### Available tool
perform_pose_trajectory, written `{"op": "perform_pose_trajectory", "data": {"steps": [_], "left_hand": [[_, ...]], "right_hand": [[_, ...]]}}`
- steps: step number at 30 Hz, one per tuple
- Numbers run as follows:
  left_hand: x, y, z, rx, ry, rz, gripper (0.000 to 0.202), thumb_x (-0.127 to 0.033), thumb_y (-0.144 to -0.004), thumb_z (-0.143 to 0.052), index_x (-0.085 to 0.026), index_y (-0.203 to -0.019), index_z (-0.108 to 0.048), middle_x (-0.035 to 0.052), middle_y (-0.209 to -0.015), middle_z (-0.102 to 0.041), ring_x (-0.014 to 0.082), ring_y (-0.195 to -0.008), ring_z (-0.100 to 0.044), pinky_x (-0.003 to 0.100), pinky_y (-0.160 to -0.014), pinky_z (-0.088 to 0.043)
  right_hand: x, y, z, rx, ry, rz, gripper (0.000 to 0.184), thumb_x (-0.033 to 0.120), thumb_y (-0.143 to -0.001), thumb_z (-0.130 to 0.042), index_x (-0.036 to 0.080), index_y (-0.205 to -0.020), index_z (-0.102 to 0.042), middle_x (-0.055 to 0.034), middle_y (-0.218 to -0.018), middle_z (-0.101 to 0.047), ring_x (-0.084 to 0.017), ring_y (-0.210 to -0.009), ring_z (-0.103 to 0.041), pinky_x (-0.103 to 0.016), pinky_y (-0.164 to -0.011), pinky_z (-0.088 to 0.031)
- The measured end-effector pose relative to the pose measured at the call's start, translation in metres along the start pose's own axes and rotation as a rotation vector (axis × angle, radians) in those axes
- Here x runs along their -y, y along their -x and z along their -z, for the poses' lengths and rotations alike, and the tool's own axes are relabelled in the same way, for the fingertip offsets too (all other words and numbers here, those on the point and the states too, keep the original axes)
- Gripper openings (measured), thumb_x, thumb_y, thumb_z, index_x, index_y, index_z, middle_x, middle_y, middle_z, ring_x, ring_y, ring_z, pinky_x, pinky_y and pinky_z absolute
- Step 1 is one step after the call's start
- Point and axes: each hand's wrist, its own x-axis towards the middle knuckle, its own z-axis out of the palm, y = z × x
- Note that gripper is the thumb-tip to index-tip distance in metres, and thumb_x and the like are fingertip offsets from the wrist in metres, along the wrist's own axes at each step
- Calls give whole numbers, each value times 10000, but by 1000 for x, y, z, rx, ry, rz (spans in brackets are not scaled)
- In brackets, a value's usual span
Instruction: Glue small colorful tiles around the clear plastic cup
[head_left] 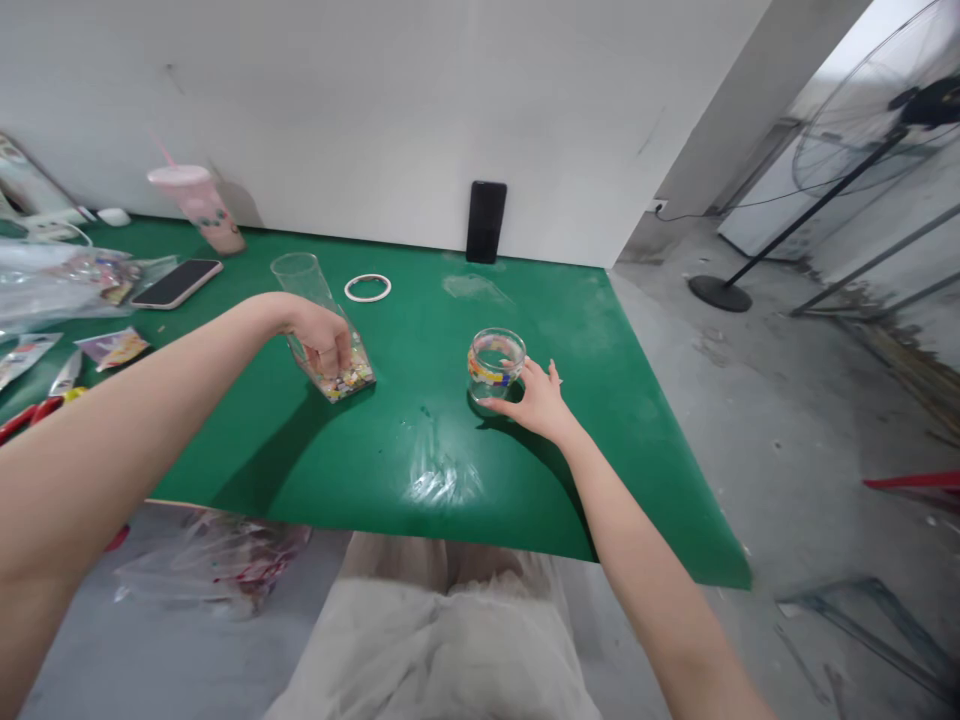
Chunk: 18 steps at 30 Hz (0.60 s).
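A tall clear container (pixel 319 325) stands tilted on the green table (pixel 420 440), with small coloured pieces at its bottom. My left hand (pixel 324 335) is wrapped round its lower part, fingers closed on it. To the right stands a small round glass jar (pixel 496 362) with coloured stickers around its side. My right hand (pixel 534 397) rests against the jar's right side, its fingers spread and touching the glass near the base.
A white ring (pixel 367 288) lies behind the container. A black phone (pixel 486 221) leans on the wall. At the left are a pink drink cup (pixel 201 207), a phone (pixel 176 283), plastic bags (pixel 60 280) and red-handled scissors (pixel 34 412). A standing fan (pixel 870 140) is on the floor at right.
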Motion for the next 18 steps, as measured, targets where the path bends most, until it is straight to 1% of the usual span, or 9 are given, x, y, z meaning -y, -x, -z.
{"op": "perform_pose_trajectory", "data": {"steps": [2,4,6,8,11,13,15,17,18], "left_hand": [[2,1,-5,53,39,46,162,-291,-624,-686,-136,-659,-655,4,-511,-606,162,-697,-574,253,-687,-444],[7,-2,-7,182,70,106,141,-267,-624,-686,-134,-658,-655,7,-517,-616,158,-685,-583,250,-680,-451],[13,-8,-6,333,73,157,107,-205,-586,-693,-123,-644,-656,19,-531,-634,159,-646,-591,253,-649,-456],[18,-14,-4,480,63,177,111,-142,-543,-678,-109,-648,-661,38,-564,-658,162,-608,-593,256,-607,-456],[18,-16,-1,600,82,163,172,-139,-535,-648,-96,-700,-668,50,-611,-681,157,-597,-590,248,-576,-449],[14,-12,0,603,84,167,204,-185,-557,-651,-94,-739,-670,51,-629,-689,148,-598,-584,239,-569,-446],[10,-9,2,580,52,174,249,-223,-575,-647,-98,-788,-678,51,-660,-701,143,-602,-583,233,-566,-445],[9,-7,5,538,-23,144,246,-240,-580,-634,-115,-784,-690,47,-676,-708,145,-607,-588,228,-570,-443],[10,-8,7,463,-72,100,211,-243,-564,-639,-126,-731,-693,44,-650,-702,147,-591,-586,224,-563,-436]], "right_hand": [[-1,0,3,15,-3,1,767,687,-657,-621,218,-1253,-510,-138,-1367,-494,-332,-1349,-350,-633,-1114,-40],[-3,1,6,35,-10,3,798,688,-662,-616,221,-1293,-471,-135,-1398,-463,-334,-1365,-322,-626,-1120,-39],[-5,2,9,59,-18,-3,847,688,-662,-614,223,-1341,-413,-138,-1411,-444,-341,-1377,-294,-624,-1121,-58],[-7,3,11,77,-25,-14,901,685,-663,-615,215,-1384,-351,-146,-1420,-429,-351,-1386,-271,-624,-1118,-83],[-12,3,14,89,-37,-20,919,665,-679,-613,226,-1418,-287,-141,-1435,-412,-359,-1385,-269,-640,-1109,-85],[-15,3,15,85,-45,-15,904,646,-691,-613,252,-1427,-266,-131,-1441,-408,-362,-1380,-281,-657,-1098,-85],[-17,1,16,76,-58,-15,916,628,-694,-622,275,-1440,-226,-123,-1454,-393,-362,-1375,-292,-671,-1088,-89],[-18,1,18,69,-78,-16,960,611,-684,-641,300,-1455,-162,-112,-1481,-356,-355,-1370,-304,-679,-1081,-89],[-18,1,19,66,-89,-14,981,603,-679,-650,315,-1459,-130,-104,-1495,-334,-349,-1368,-311,-682,-1079,-85]]}}
